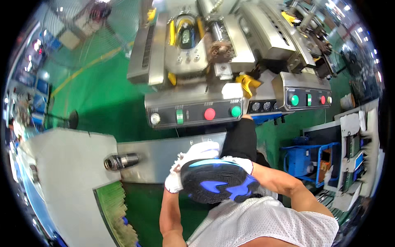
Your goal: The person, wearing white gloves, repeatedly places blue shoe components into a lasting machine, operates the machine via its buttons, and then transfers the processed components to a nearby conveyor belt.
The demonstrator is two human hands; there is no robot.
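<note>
A shoe [220, 183] is held up in front of my body, its black sole with blue patches turned toward me and a light blue edge along the far side. My left hand [187, 160], in a white glove, grips its left and far side. My right hand [242, 162], gloved too, holds the far right side; most of its fingers are hidden behind the shoe. The shoe's upper is out of sight beneath the sole.
Ahead stands a metal machine with a control panel [193, 113] of coloured buttons; a second panel [304, 95] is to its right. A dark cylindrical part [121, 161] lies on the metal shelf [164, 158] at left. A blue crate frame [306, 160] stands at right, a fan [78, 29] at far left.
</note>
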